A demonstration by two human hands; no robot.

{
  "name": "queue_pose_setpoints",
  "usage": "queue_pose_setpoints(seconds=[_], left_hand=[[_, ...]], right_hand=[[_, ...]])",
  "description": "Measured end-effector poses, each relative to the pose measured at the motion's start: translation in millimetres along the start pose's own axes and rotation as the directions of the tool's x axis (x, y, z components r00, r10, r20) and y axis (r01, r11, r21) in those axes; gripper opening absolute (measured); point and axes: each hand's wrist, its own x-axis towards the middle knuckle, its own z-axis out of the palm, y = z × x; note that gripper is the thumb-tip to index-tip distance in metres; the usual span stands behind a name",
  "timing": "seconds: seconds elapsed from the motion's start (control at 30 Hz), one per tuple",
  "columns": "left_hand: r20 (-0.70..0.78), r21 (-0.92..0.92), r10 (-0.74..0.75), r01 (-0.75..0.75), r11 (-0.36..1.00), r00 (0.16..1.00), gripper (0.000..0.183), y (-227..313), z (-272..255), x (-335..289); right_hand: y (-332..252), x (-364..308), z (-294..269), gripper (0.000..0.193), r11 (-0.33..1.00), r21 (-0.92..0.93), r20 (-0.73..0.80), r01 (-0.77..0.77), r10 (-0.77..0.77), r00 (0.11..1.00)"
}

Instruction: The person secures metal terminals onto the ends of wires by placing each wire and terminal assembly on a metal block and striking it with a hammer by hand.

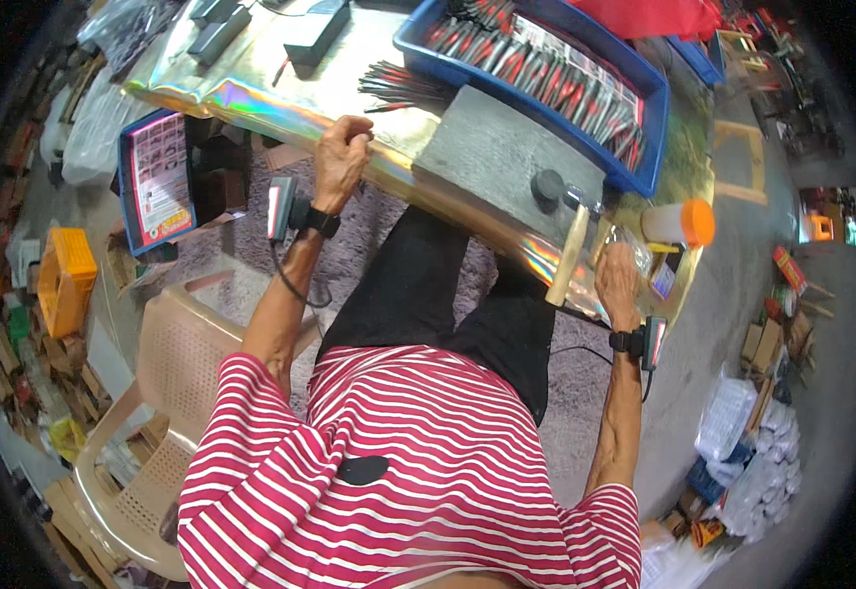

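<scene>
My left hand (343, 162) is closed, fingers curled, at the table's near edge; what it holds, if anything, is hidden. My right hand (617, 279) bends its fingers at a crumpled clear plastic bag (625, 239); its fingertips do not show clearly. Between the hands, a grey metal block (502, 157) rests on the table. A hammer (572, 245) lies with its head on the block and its pale wooden handle toward me. Left of the block is a bunch of thin dark tools (403, 86). An orange-lidded jar (678, 224) lies beyond my right hand.
A blue tray (656, 147) of red-and-black handled tools stands behind the block on the shiny gold-covered table (251, 110). Black boxes (318, 37) lie at the far left. Beside my left arm stand a blue-edged bin (158, 182) and a plastic chair (187, 344).
</scene>
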Motion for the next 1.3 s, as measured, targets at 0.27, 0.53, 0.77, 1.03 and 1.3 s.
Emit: queue_pose_setpoints(seconds=[0.27, 0.53, 0.77, 1.03, 1.3], left_hand=[[0.04, 0.568, 0.326, -0.29, 0.77, 0.945, 0.017, -17.1, 8.1, 38.1], [0.104, 0.717, 0.338, -0.306, 0.627, 0.935, 0.013, -16.0, 17.7, 46.4], [0.129, 0.777, 0.338, -0.307, 0.55, 0.932, 0.013, -14.8, 9.6, 40.7], [0.125, 0.772, 0.307, -0.287, 0.567, 0.944, 0.012, -3.9, 1.8, 28.9], [0.077, 0.1, 0.083, -0.091, 0.991, 0.994, 0.01, 53.4, -7.3, -11.8]], right_hand=[[-3.1, 2.5, -2.9, 0.012, 0.986, 0.161, -0.056, -0.04, 0.05, 0.997], [-13.8, -4.5, -4.2, 0.01, 0.683, 0.624, 0.038, -0.381, 0.46, 0.887], [-34.4, -2.4, -27.9, 0.009, -0.156, 0.915, 0.395, -0.372, 0.535, 0.747], [-36.4, -3.9, -35.7, 0.013, -0.617, 0.779, 0.442, -0.111, 0.415, 0.795], [-90.6, 22.5, -81.6, 0.012, -0.39, 0.918, 0.237, -0.066, 0.409, 0.881]])
